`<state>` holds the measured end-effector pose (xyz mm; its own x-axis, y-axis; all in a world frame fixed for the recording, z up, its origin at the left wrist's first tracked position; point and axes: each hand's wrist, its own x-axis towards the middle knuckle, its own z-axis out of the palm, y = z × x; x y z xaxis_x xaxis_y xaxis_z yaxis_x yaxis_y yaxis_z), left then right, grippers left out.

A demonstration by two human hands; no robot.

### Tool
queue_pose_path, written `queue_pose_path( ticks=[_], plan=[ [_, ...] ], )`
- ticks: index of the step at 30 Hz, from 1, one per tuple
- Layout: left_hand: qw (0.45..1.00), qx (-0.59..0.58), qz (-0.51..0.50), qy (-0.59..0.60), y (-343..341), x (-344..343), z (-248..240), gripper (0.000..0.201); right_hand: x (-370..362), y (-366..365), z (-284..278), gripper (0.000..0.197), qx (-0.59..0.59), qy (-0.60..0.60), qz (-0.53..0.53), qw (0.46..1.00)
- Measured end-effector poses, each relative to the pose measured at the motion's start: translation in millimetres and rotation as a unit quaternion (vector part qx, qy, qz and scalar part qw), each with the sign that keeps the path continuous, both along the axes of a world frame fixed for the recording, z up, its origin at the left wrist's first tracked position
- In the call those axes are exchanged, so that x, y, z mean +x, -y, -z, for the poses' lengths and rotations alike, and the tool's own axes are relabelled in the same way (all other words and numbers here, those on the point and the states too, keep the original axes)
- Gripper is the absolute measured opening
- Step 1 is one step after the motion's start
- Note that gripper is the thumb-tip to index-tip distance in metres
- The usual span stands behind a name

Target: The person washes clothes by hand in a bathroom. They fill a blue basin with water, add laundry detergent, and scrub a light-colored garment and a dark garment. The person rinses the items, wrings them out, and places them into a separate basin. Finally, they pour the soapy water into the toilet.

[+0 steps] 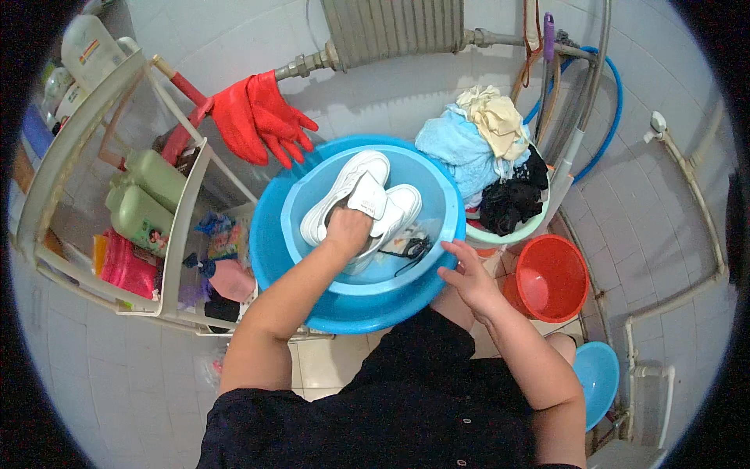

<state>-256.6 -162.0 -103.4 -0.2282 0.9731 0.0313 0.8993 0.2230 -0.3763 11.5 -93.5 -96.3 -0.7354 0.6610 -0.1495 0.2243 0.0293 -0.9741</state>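
Note:
Two white shoes lie side by side in a light blue basin, which sits inside a larger, darker blue basin. My left hand is closed at the opening of the left white shoe, by its raised tongue; the fingertips are hidden. Beside it, the other white shoe is partly covered by that tongue. Low in the basin are a small black item with a thin strand and something pale, too unclear to name. My right hand is open and empty at the basin's right rim, fingers apart.
Red rubber gloves hang behind the basins, below a radiator. Left stands a white shelf rack with green bottles. To the right are a pale tub heaped with clothes, a red bucket and a small blue basin.

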Motion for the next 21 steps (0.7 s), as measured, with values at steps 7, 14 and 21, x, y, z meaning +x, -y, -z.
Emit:
queue_pose_path(
  ticks=[7, 14, 21],
  plan=[
    [0.965, 0.157, -0.081, 0.192, 10, -11, -59, 0.025, 4, 0, 5, 0.050, 0.068, -0.001, -0.001, 0.998],
    [0.675, 0.309, -0.031, 0.669, 3, 12, -146, 0.028, 13, 4, -25, 0.053, -0.054, -0.111, 0.009, 0.992],
    [0.697, 0.276, 0.072, 0.657, -29, 93, -169, 0.028, 50, 27, -71, 0.084, -0.098, -0.314, -0.022, 0.944]
  ],
)
